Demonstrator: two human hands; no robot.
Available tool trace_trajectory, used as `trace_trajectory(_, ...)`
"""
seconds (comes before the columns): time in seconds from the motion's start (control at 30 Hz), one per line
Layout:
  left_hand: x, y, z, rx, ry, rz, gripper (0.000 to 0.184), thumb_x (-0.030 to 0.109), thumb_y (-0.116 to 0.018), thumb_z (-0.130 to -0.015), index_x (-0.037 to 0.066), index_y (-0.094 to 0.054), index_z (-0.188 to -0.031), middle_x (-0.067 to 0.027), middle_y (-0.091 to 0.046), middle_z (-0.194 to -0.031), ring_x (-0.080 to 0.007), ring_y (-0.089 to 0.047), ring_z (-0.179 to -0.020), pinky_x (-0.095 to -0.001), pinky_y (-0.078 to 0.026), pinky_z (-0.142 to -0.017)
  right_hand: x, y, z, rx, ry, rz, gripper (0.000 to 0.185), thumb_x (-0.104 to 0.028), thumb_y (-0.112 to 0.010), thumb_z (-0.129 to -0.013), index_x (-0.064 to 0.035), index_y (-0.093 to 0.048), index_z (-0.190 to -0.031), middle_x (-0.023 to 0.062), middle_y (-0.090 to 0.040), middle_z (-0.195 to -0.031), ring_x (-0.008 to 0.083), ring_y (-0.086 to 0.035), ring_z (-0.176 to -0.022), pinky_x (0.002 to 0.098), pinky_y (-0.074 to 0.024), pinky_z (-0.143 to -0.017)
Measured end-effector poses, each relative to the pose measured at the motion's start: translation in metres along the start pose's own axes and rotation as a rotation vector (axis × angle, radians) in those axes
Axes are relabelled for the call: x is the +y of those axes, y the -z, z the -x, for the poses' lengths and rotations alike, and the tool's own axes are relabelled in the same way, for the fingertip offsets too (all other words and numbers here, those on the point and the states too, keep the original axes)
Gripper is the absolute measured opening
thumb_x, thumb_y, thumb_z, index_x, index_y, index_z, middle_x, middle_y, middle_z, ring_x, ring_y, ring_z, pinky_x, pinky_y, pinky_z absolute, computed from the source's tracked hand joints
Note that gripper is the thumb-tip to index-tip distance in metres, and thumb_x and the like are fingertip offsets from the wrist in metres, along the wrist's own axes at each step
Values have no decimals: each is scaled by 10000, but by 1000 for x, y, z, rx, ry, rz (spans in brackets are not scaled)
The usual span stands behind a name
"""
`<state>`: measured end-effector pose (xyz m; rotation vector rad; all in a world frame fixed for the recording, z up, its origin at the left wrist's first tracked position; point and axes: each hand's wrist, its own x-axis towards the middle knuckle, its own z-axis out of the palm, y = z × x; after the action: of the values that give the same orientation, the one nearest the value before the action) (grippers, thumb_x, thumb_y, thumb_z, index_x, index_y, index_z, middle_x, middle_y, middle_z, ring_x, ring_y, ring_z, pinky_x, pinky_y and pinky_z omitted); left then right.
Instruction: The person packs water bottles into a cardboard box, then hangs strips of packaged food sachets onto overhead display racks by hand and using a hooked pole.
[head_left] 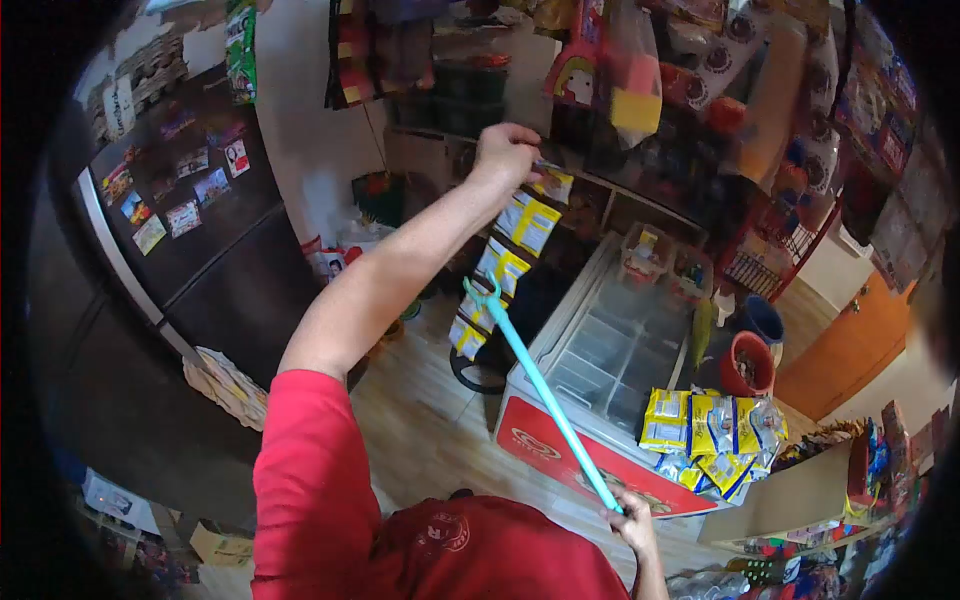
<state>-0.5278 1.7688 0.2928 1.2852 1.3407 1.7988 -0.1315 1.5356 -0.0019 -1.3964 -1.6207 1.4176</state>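
My left hand (508, 155) is raised at arm's length, its fingers closed at the top of a hanging strip of yellow and white sachets (527, 222). Something small and dark shows by the fingertips, too small to make out. Low at the right, my right hand (633, 518) is closed around the lower end of a turquoise hook pole (545, 392). The pole slants up to the left, and its forked tip lies across the strip in this view; I cannot tell whether they touch.
A chest freezer (530, 432) with a glass top stands ahead, bearing yellow packets (712, 425) and plastic tubs (648, 250). Buckets (748, 362) are behind it. A dark refrigerator (230, 270) stands left. Goods hang overhead, including a bag (635, 90). A stocked shelf (800, 500) is at right.
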Motion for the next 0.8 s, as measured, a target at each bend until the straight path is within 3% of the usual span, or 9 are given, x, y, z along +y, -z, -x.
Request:
trace_trajectory(0.1,4,7,-9,52,-50,16,207,-58,-552,-772,-54,-576,-978,-132,-585,-881,-211,-609,-718,-286,-555,-594,21,2,24,6,-103,-53,474,29,-673,-723,-65,-572,-1177,-40,-480,-635,59,-447,-477,211,-341,-410)
trace_trajectory(0.23,12,16,-25,104,-88,60,223,-61,-544,-786,-57,-542,-1009,-139,-583,-888,-232,-626,-728,-291,-553,-594,21,-4,19,11,-138,-98,482,28,-659,-735,-73,-559,-1196,-33,-490,-653,61,-448,-475,212,-349,-414)
trace_trajectory(0.33,31,15,-20,103,-114,118,213,-52,-546,-800,-51,-526,-1012,-128,-578,-871,-225,-622,-741,-286,-541,-590,6,-18,-9,24,-8,-94,495,23,-629,-762,-72,-522,-1235,-18,-510,-674,61,-454,-481,211,-362,-421)
trace_trajectory(0.43,51,8,2,190,-227,166,206,-41,-560,-803,-44,-525,-1006,-123,-586,-888,-194,-613,-762,-270,-520,-587,-15,-35,-40,24,36,-360,558,12,-615,-784,-97,-460,-1310,-26,-497,-672,56,-434,-483,205,-350,-427)
trace_trajectory(0.53,53,12,12,128,-359,62,236,-33,-573,-800,-31,-512,-1027,-112,-595,-910,-163,-602,-776,-259,-510,-602,-32,-40,-65,21,95,-334,563,20,-596,-798,-94,-436,-1326,-15,-518,-697,56,-435,-481,205,-356,-422)
trace_trajectory(0.63,58,8,29,-29,-355,248,277,-31,-581,-794,-19,-491,-1055,-103,-598,-913,-152,-604,-778,-255,-505,-610,-56,-51,-77,19,139,-368,553,30,-565,-804,-59,-412,-1328,10,-530,-672,71,-450,-453,215,-363,-403)
trace_trajectory(0.8,44,0,73,-88,-108,285,498,-43,-617,-730,-4,-363,-1157,-121,-600,-967,-196,-612,-832,-319,-509,-672,-63,-76,-106,31,297,-448,555,28,-575,-803,-15,-386,-1324,35,-534,-699,77,-467,-466,211,-381,-404)
